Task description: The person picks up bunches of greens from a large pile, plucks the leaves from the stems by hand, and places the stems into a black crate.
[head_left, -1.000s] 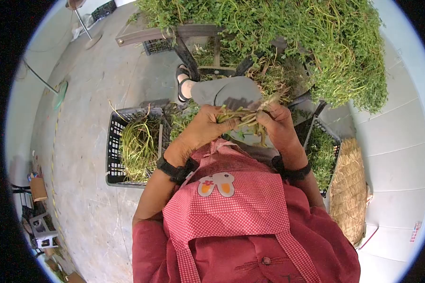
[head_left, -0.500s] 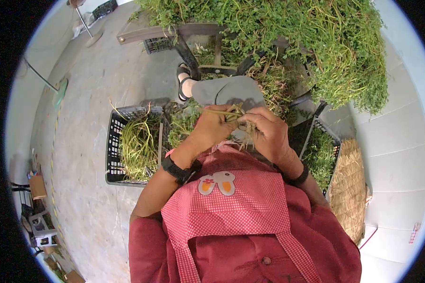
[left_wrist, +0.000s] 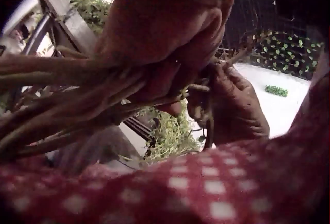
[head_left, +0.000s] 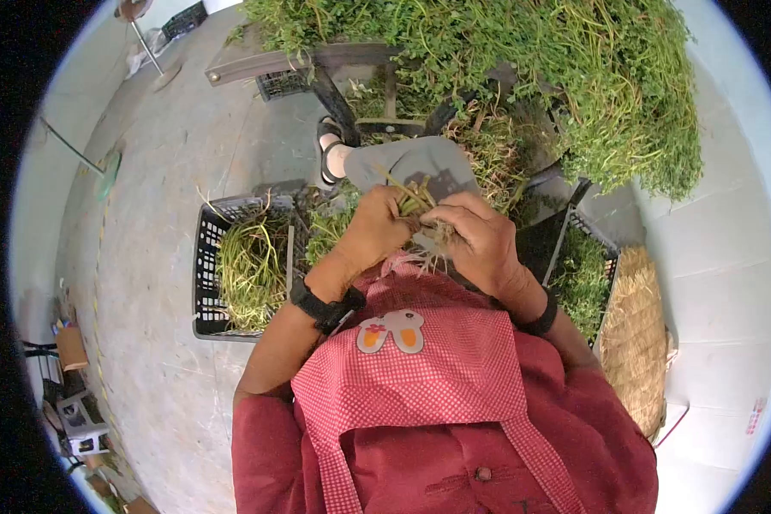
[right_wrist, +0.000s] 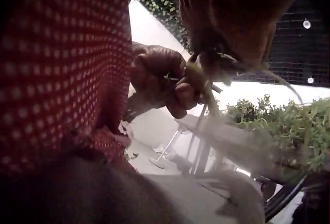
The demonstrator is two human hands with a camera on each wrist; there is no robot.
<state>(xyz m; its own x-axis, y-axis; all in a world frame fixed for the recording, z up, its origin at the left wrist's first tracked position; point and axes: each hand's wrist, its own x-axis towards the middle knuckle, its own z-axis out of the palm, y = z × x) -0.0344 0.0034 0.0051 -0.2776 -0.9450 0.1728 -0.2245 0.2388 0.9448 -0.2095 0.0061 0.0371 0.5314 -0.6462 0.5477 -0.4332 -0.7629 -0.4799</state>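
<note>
Over the lap, the left hand (head_left: 375, 226) grips a small bundle of green-brown stems (head_left: 415, 202). Close against it, the right hand (head_left: 480, 242) pinches the bundle's other end, where pale, stringy roots (head_left: 428, 255) hang down. In the left wrist view the stems (left_wrist: 62, 105) run out leftward from under the left hand (left_wrist: 165, 28), and the right hand (left_wrist: 237, 105) is just beyond. The right wrist view has the left hand (right_wrist: 160, 77) with curled fingers beside the right hand (right_wrist: 237, 18), stems between them.
A heap of leafy greens (head_left: 505, 68) covers the table (head_left: 317, 58) ahead. Black crates stand at both sides, one with loose stems (head_left: 253, 265), another with greens (head_left: 581, 283). A woven straw mat (head_left: 632, 343) lies at the right; the person's foot (head_left: 332, 154) is under the table.
Both hands have come closer together and moved slightly left. The bundle's stems have shifted from lying across both hands to pointing upward, with roots hanging below the right fingers.
</note>
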